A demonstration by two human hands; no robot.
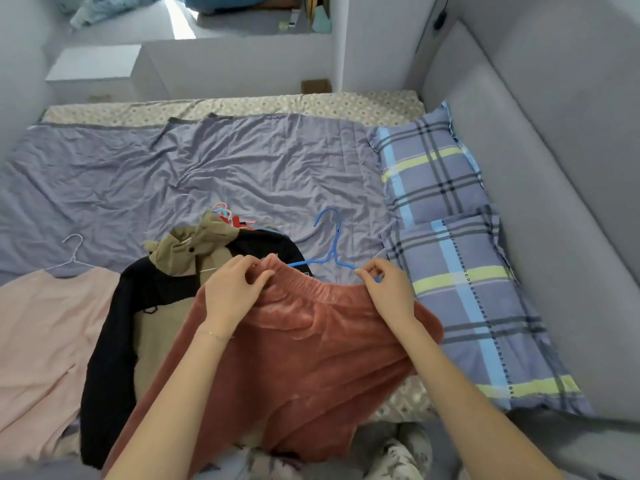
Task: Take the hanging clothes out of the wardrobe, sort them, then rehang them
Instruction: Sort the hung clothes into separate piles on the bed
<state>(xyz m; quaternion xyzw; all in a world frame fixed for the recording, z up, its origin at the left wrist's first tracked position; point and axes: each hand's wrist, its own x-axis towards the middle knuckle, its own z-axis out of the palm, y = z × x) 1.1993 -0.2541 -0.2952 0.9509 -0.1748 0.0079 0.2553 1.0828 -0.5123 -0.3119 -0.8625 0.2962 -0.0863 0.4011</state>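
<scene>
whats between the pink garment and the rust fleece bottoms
A black and khaki jacket, beside the pink garment and partly under the rust fleece bottoms; head view.

A wide stretch of purple blanket [207,161] at the far side gives open room across the bed [242,105]. Two plaid pillows [429,168] line the right side against the padded wall [554,161]. The jacket pile [149,299] and pink garment [41,327] fill the near left; red shorts [311,358] and a blue hanger [330,247] take the near middle.
</scene>
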